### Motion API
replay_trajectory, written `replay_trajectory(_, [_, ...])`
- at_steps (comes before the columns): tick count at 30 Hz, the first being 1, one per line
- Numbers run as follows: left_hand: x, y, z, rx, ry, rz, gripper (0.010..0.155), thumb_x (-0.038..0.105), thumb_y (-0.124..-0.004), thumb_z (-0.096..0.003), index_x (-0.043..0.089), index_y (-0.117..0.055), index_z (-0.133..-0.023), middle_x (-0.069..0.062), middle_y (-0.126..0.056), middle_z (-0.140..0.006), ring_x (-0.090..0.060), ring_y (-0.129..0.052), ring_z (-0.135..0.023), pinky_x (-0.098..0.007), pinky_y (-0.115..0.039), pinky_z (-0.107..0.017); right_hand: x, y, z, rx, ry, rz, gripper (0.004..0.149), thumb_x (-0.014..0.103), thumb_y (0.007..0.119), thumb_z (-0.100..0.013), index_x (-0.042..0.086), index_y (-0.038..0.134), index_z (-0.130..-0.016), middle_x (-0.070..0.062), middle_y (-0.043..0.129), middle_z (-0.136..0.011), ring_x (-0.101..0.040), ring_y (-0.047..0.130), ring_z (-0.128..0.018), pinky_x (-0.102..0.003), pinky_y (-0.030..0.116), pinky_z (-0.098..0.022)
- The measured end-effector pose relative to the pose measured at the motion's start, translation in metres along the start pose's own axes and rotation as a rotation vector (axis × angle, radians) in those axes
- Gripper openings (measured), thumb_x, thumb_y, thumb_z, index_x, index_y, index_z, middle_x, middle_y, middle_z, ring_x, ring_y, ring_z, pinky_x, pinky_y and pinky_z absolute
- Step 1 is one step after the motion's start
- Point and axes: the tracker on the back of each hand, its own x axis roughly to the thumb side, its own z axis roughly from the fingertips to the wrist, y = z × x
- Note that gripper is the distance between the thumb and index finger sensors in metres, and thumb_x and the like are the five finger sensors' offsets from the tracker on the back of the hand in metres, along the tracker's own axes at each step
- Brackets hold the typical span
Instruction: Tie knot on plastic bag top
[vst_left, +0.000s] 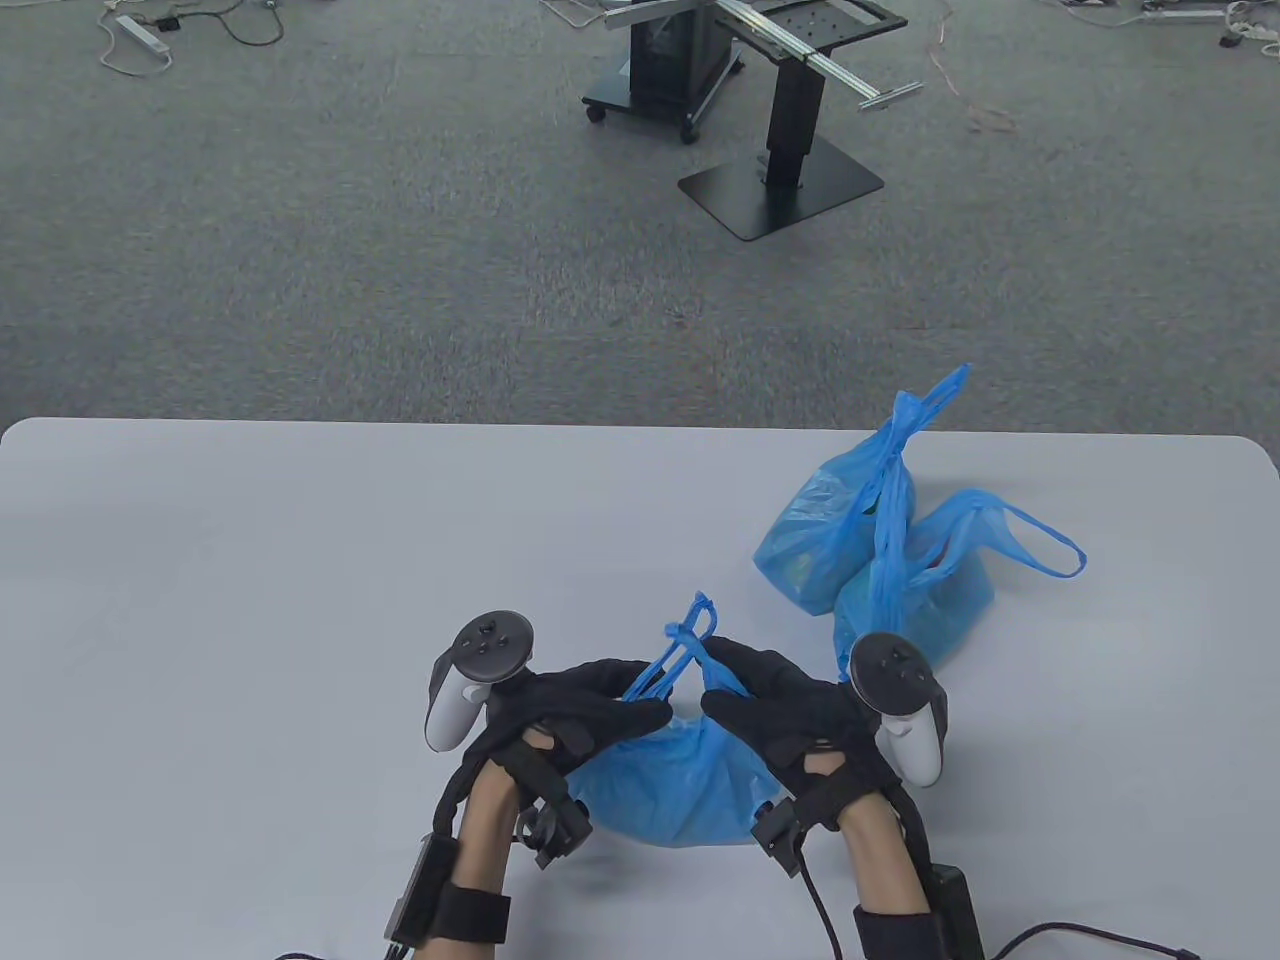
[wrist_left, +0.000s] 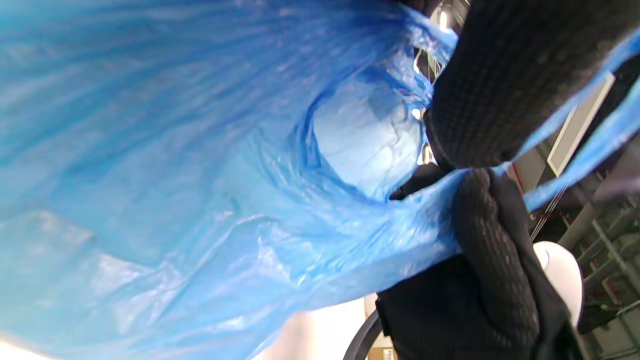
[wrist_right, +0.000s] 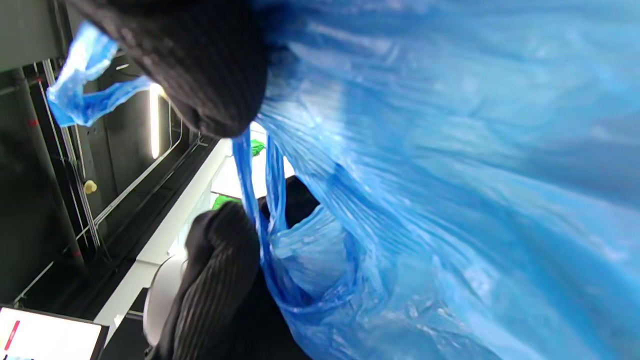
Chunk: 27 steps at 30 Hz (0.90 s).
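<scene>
At the table's near edge: we see the table carrying three blue bags.
Spare bags: two filled bags sit well apart, to the right.
Working bag: the plastic bag lies between our wrists, probably so that the handles rise free for crossing.
Left hand: fingers clamped on one handle.
Right hand: fingers pinch the other.
Wrist views: only they show the bag mouth gaping, unknotted.

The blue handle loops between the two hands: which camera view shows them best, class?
The table view: the handle loops stand whole, gripped between left hand and right hand. The left wrist view shows only strips crossing a finger; the right wrist view shows two strands and mostly bag wall.
</scene>
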Motion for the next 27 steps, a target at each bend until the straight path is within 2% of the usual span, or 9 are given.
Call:
replay_trajectory(3, [0.011, -0.002, 0.004, 0.080, -0.013, -0.117, 0.055, 0.052, -0.101, -0.0415, 0.024, -0.090, -0.088, 0.006, -0.082, -0.105, -0.030, -0.071, -0.111, -0.066, -0.044, -0.081, -0.002, -0.001, -0.001, -0.009, 0.004, -0.028, 0.050, 0.039, 0.083, -0.048, 0.027, 0.075, -0.096, 0.004, 0.083, -0.073, -0.030, 0.079, -0.076, -0.060, 0.049, -0.077])
replay_trajectory(5, [0.016, -0.003, 0.008, 0.124, -0.037, -0.121, 0.044, 0.045, -0.100, -0.0446, 0.024, -0.094, -0.083, 0.007, -0.086, -0.101, -0.029, -0.076, -0.108, -0.064, -0.048, -0.081, -0.003, -0.001, -0.001, -0.015, 0.000, -0.055, 0.048, 0.038, 0.082, -0.048, 0.027, 0.078, -0.094, 0.003, 0.084, -0.074, -0.031, 0.079, -0.078, -0.060, 0.049, -0.077])
replay_trajectory(8, [0.016, -0.002, 0.015, 0.188, -0.098, -0.073, 0.040, 0.043, -0.098, -0.0462, 0.025, -0.094, -0.082, 0.007, -0.087, -0.100, -0.027, -0.080, -0.105, -0.062, -0.052, -0.080, -0.005, -0.002, -0.001, -0.020, -0.007, -0.106, 0.046, 0.039, 0.080, -0.049, 0.029, 0.077, -0.094, 0.003, 0.084, -0.079, -0.031, 0.079, -0.082, -0.060, 0.049, -0.077])
replay_trajectory(13, [0.006, 0.009, 0.032, 0.269, -0.177, 0.059, 0.039, 0.044, -0.093, -0.0486, 0.026, -0.094, -0.084, 0.004, -0.087, -0.100, -0.029, -0.082, -0.102, -0.062, -0.055, -0.079, -0.009, -0.002, -0.002, 0.022, -0.051, -0.302, 0.045, 0.041, 0.077, -0.050, 0.031, 0.078, -0.094, -0.001, 0.072, -0.106, -0.036, 0.068, -0.097, -0.062, 0.046, -0.077])
replay_trajectory(15, [0.003, 0.012, 0.038, 0.283, -0.192, 0.106, 0.039, 0.044, -0.091, -0.0498, 0.026, -0.094, -0.085, 0.003, -0.087, -0.101, -0.029, -0.082, -0.102, -0.062, -0.055, -0.079, -0.009, 0.000, -0.003, 0.050, -0.074, -0.393, 0.045, 0.041, 0.077, -0.050, 0.030, 0.078, -0.093, -0.001, 0.068, -0.109, -0.036, 0.064, -0.101, -0.062, 0.045, -0.077])
replay_trajectory(18, [-0.003, 0.017, 0.043, 0.303, -0.201, 0.114, 0.039, 0.044, -0.089, -0.0507, 0.026, -0.094, -0.085, 0.003, -0.088, -0.101, -0.029, -0.083, -0.101, -0.061, -0.056, -0.079, -0.009, 0.004, -0.005, 0.118, -0.085, -0.505, 0.045, 0.039, 0.075, -0.051, 0.028, 0.076, -0.095, -0.001, 0.079, -0.103, -0.034, 0.070, -0.099, -0.062, 0.044, -0.077])
replay_trajectory(21, [-0.007, 0.018, 0.044, 0.305, -0.202, 0.130, 0.040, 0.045, -0.088, -0.0508, 0.025, -0.095, -0.085, 0.002, -0.089, -0.100, -0.029, -0.084, -0.100, -0.061, -0.057, -0.078, -0.011, 0.008, -0.007, 0.162, -0.063, -0.534, 0.046, 0.039, 0.072, -0.052, 0.024, 0.072, -0.097, -0.001, 0.090, -0.089, -0.033, 0.081, -0.089, -0.062, 0.046, -0.077])
replay_trajectory(25, [-0.008, 0.016, 0.044, 0.287, -0.225, 0.175, 0.040, 0.045, -0.087, -0.0517, 0.026, -0.094, -0.086, 0.002, -0.090, -0.099, -0.029, -0.086, -0.100, -0.061, -0.058, -0.078, -0.013, 0.013, -0.008, 0.161, -0.042, -0.480, 0.051, 0.040, 0.070, -0.052, 0.022, 0.063, -0.100, 0.005, 0.085, -0.081, -0.030, 0.079, -0.084, -0.061, 0.045, -0.077])
replay_trajectory(27, [-0.007, 0.015, 0.043, 0.276, -0.235, 0.190, 0.040, 0.046, -0.085, -0.0524, 0.028, -0.093, -0.088, 0.002, -0.092, -0.098, -0.029, -0.087, -0.099, -0.060, -0.059, -0.078, -0.013, 0.015, -0.008, 0.184, -0.022, -0.469, 0.061, 0.043, 0.077, -0.050, 0.022, 0.055, -0.103, 0.005, 0.078, -0.083, -0.030, 0.074, -0.085, -0.062, 0.043, -0.077])
